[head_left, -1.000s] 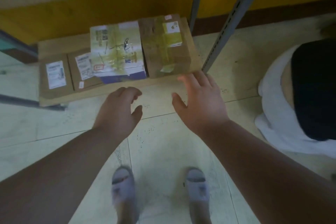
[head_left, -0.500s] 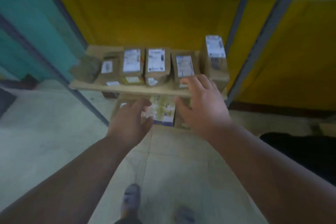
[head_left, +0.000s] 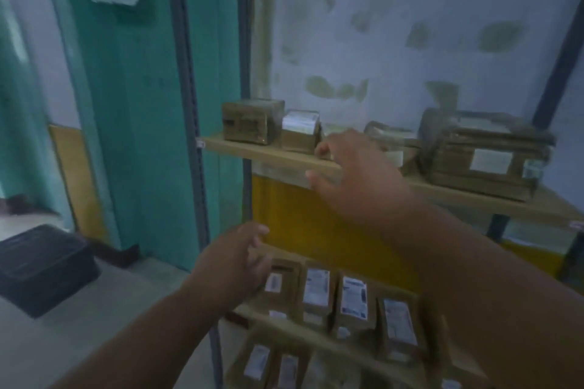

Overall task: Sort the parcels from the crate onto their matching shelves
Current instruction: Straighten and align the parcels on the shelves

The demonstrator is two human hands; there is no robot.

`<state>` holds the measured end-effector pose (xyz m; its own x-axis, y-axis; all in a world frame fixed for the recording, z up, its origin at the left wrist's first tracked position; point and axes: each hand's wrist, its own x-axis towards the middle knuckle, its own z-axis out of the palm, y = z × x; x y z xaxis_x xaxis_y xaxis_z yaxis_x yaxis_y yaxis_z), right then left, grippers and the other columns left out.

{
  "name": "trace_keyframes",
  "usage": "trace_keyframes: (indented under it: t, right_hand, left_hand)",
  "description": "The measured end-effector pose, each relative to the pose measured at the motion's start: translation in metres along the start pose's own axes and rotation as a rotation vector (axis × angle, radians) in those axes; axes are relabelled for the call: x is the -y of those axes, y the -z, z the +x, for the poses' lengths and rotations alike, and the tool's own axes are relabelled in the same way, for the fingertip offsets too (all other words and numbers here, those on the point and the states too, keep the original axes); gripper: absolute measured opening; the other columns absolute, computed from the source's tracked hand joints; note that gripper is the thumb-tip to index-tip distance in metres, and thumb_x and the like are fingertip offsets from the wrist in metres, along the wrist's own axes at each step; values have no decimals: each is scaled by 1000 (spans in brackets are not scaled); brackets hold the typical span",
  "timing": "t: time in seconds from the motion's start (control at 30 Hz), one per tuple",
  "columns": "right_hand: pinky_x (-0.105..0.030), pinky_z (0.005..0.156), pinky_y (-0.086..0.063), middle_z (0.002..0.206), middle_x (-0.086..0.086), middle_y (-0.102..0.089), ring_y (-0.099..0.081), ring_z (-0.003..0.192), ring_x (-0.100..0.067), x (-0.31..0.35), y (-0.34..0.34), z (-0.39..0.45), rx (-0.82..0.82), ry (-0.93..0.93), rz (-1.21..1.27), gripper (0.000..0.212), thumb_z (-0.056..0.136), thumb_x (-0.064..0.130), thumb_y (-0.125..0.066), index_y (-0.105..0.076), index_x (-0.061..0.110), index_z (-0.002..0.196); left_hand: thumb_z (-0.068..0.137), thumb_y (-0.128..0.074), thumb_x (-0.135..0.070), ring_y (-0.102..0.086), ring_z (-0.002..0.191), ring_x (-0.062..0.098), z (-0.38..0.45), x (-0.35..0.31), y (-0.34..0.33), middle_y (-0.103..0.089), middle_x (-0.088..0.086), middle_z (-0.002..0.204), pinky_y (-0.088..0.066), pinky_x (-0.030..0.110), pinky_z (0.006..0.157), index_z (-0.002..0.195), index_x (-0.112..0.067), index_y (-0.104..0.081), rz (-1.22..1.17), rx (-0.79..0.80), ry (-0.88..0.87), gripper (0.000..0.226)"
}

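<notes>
Both bare arms reach forward toward the grey metal shelving rack (head_left: 192, 123). The right hand (head_left: 357, 177) is raised to the front edge of the upper wooden shelf board (head_left: 271, 151), fingers loosely bent and spread, thumb below the board's edge; it holds nothing, and the blur hides whether the fingertips touch the wood. The left hand (head_left: 234, 259) hangs lower, level with the middle wooden shelf board (head_left: 319, 336), fingers softly curled and empty too.

On the upper board a small brown cardboard parcel with a dark printed side (head_left: 251, 121) stands at the left end, and a smaller brown parcel with a white label on top (head_left: 300, 131) sits just beside it, close to the right hand's fingers. Further right lies a large flat cardboard parcel wrapped in clear tape with a white label (head_left: 483, 158). The middle board carries a row of upright brown cardboard parcels with white address labels (head_left: 335, 297), packed side by side, with more labelled parcels below them. A black plastic crate (head_left: 44, 265) sits on the floor to the left, well apart from the rack; its contents cannot be seen.

Compared with half a second ago, the view has swung upward: the labelled row, then level with the hands, is now low in view, and the right hand has risen to the upper board.
</notes>
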<state>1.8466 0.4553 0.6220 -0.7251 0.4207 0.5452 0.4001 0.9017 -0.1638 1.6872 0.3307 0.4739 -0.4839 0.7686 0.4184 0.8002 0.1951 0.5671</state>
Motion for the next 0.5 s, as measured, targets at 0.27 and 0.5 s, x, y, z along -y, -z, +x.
trace_keyframes:
  t: [0.27,0.5]
  right_hand:
    - [-23,70,-39,108,7,-56,-56,96,-10,44,-27,109,9,6,50,26,92,45,-62,-59,27,111]
    - [-18,73,-45,101,15,-62,-60,93,-1,17,-33,201,164,-20,39,12,95,38,-62,-63,29,103]
  left_hand:
    - [89,-68,-34,-54,72,2,87,65,92,-53,-18,95,-42,26,67,119,-33,-58,104,-68,-70,31]
    - [90,-66,-37,-56,89,7,171,83,114,-57,-15,104,-43,26,75,122,-35,-58,135,-156,-131,33]
